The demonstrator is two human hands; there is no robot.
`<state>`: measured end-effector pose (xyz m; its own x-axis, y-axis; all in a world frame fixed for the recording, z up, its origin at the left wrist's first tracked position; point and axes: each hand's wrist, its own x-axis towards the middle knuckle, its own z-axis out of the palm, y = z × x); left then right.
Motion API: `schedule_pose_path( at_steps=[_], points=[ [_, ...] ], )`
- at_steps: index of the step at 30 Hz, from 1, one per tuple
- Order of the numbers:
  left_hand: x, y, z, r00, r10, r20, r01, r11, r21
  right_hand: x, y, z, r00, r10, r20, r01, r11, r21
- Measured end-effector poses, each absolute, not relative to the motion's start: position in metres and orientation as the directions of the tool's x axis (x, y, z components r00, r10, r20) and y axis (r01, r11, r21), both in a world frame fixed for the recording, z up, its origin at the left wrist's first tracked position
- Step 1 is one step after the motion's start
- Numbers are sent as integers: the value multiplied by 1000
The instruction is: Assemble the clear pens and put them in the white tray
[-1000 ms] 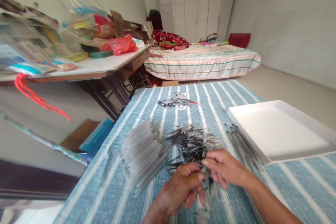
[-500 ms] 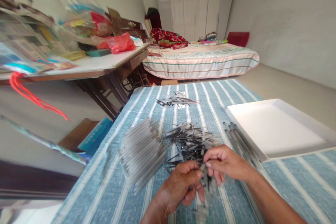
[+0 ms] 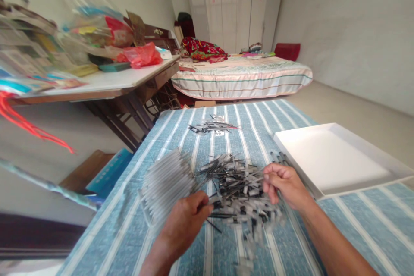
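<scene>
A loose pile of small black and clear-white pieces (image 3: pixel 237 181) lies on the striped blue cloth. At its lower left edge is my left hand (image 3: pixel 189 213), thumb and forefinger closed together; whatever they hold is too small to make out. My right hand (image 3: pixel 284 183) is at the pile's right side with its fingers curled in a pinch, any content hidden. Left of the pile lies a stack of translucent grey tubes (image 3: pixel 168 183), partly behind my left hand. Several darker slim tubes (image 3: pixel 278 157) run beside the tray, partly covered by my right hand and forearm.
A shallow white tray (image 3: pixel 336 159) stands on the right of the cloth-covered table (image 3: pixel 106 228). Farther back is a small heap of thin dark pieces (image 3: pixel 215 127) on a label. A cluttered side table (image 3: pixel 129 79) is at left, a bed (image 3: pixel 242 77) behind.
My hands have come apart from where they met over the pile. The left moved left toward the tube stack; the right moved right and slightly up. The view has shifted a little.
</scene>
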<state>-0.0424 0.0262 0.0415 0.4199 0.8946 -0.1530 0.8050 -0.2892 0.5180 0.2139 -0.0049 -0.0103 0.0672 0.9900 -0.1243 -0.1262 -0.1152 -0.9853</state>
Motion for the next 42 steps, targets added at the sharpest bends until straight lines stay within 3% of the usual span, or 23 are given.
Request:
schedule_pose_path(
  at_steps=[5,10,15,18,20,23,30,36,38,40,42],
  points=[
    [-74,54,44,196,980,34,964,-199,176,209,2,-14,269,958,-99,-77,-82,-994],
    [-89,71,28,177,978,112,980,-186,76,202,6,-20,295,954,-51,92,-82,-992],
    [-97,80,6,230,955,189,964,-250,92,206,8,-18,325,944,50,339,-67,-938],
    [-96,78,0,186,943,275,969,-222,107,223,7,-12,371,916,155,597,-108,-795],
    [-90,74,1,135,938,319,972,-189,142,236,7,-8,420,902,103,755,-284,-591],
    [-75,65,6,80,936,343,953,-172,248,250,7,-5,458,887,-56,846,-454,-281],
    [-35,44,9,262,922,284,803,-372,466,242,8,-10,424,891,-161,879,-448,-161],
    [-12,22,7,371,905,209,686,-418,595,245,7,-8,422,888,-182,877,-451,-166],
    [-3,14,8,368,916,161,644,-376,666,245,5,-3,412,898,-155,871,-438,-221],
    [5,8,8,350,931,103,592,-305,746,241,2,2,343,932,-114,825,-357,-438],
    [14,2,9,308,951,29,523,-195,830,230,-2,7,201,974,-110,638,-215,-740]
  ],
)
